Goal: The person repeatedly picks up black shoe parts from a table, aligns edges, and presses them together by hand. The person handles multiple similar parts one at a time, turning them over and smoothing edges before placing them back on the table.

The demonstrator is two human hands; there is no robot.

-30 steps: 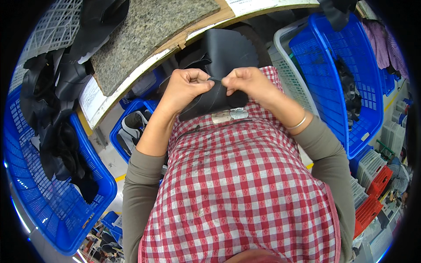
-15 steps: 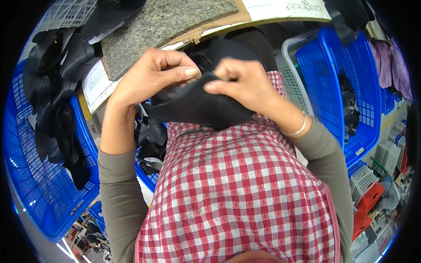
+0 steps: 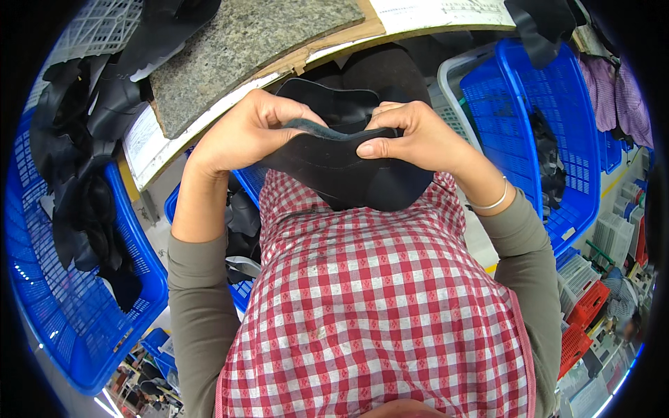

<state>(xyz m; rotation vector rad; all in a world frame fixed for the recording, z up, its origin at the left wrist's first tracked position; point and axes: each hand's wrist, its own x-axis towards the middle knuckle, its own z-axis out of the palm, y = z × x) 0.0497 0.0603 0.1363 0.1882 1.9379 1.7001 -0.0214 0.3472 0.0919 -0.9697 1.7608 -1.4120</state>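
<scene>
A black leather piece (image 3: pixel 341 167), shaped like a shoe upper, is held in front of my checked apron by both hands. Its top edge curves, and a fuzzy dark inner side shows along it. My left hand (image 3: pixel 254 129) grips the left end, thumb in front and fingers behind or inside. At the right end my right hand (image 3: pixel 411 139) pinches the edge, with the thumb on the outer face. A second raised flap of smooth black leather (image 3: pixel 331 101) stands up behind the near edge, between the hands. Most fingertips are hidden by the leather.
A worktable with a speckled stone slab (image 3: pixel 258 56) and papers lies beyond my hands. Blue baskets with black leather pieces stand at the left (image 3: pixel 77 334) and right (image 3: pixel 571 139). More black pieces (image 3: pixel 244 216) sit low beside my left forearm.
The leather piece has been spread wider and its top edge opened. My hands have moved apart, from pinching close together near its middle to holding its two ends.
</scene>
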